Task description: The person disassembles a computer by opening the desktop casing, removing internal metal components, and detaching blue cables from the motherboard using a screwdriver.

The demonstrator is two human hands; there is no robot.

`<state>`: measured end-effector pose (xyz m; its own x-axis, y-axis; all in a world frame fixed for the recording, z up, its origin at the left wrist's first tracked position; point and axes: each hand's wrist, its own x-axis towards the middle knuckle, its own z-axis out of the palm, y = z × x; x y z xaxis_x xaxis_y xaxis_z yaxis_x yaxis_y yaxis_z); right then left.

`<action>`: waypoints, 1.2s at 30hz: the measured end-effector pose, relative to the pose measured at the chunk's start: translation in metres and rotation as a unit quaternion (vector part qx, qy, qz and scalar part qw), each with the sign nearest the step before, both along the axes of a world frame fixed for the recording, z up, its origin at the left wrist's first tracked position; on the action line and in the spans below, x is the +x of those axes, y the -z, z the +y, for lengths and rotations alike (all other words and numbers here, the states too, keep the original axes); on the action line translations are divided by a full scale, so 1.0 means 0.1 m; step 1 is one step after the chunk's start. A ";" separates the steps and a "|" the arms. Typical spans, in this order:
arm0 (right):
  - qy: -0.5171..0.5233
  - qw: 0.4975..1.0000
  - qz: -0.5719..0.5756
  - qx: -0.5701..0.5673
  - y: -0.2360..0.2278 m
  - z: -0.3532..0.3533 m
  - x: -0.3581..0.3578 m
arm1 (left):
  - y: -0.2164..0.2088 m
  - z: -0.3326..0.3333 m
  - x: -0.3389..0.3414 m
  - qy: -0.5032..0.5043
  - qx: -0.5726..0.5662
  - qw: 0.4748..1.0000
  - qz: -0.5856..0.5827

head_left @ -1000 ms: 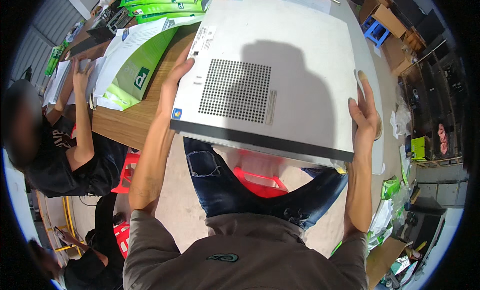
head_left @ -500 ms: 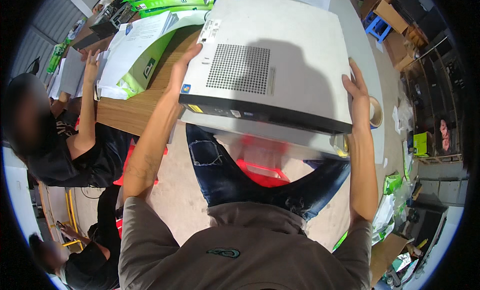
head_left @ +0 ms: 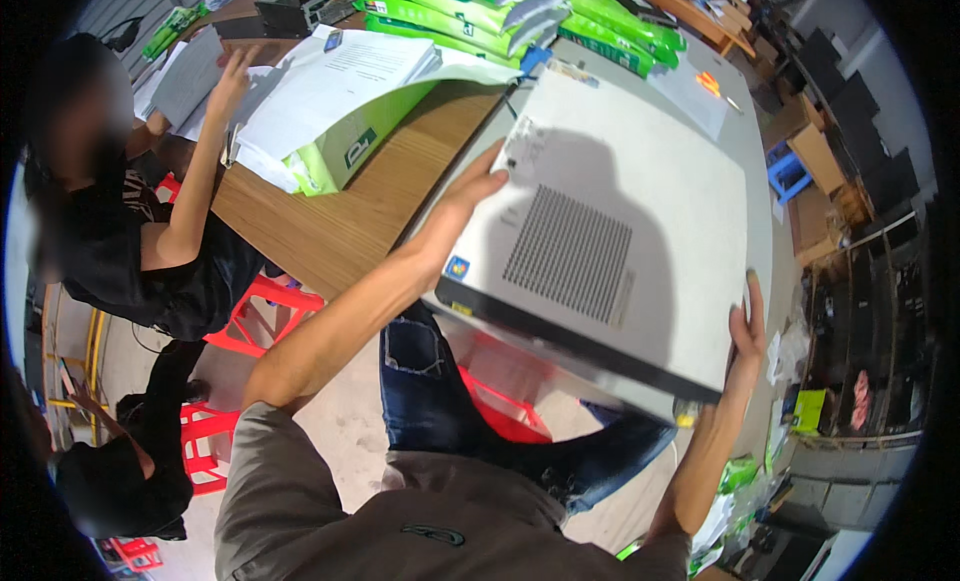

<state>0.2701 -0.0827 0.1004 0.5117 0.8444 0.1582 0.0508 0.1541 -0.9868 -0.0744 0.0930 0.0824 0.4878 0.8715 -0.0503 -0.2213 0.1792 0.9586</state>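
Observation:
A white desktop computer case [head_left: 700, 211] lies flat side up between my hands, over the grey table [head_left: 605, 66]. Its black front edge [head_left: 570, 336] faces me, and a square of vent holes [head_left: 570, 256] marks its top. My left hand [head_left: 455, 216] grips its left side near the front corner. On the right side, my right hand [head_left: 746, 331] holds the edge with its fingers along it. The case sits slantwise, its right front corner nearest me. Whether its underside touches the table is hidden.
Left of the case, papers [head_left: 340, 81] and a green-white ream wrapper [head_left: 350, 146] lie on a wooden table [head_left: 290, 216]. Green packs [head_left: 440, 21] are stacked behind. A seated person [head_left: 150, 241] handles papers at left. A blue stool [head_left: 788, 173] and cardboard boxes [head_left: 815, 166] stand at right.
In the picture, the case and both hands have shifted right and down, and the case has turned clockwise. The view has swung too, showing more of the table's far end. Both hands keep their hold.

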 end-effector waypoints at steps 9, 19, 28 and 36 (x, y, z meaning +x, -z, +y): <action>0.034 0.999 -0.037 -0.003 0.00 -0.02 -0.15 | -0.09 -0.03 0.05 0.023 -0.032 0.997 -0.063; 0.068 0.997 -0.036 0.032 -0.15 -0.02 -0.17 | -0.32 -0.13 0.08 -0.058 0.131 0.986 -0.083; 0.009 0.995 -0.100 0.004 -0.17 0.01 0.05 | -0.08 -0.07 0.10 -0.120 0.158 0.980 -0.022; 0.020 0.987 -0.153 -0.054 -0.24 -0.03 -0.09 | 0.19 -0.07 0.16 -0.167 0.167 0.971 0.024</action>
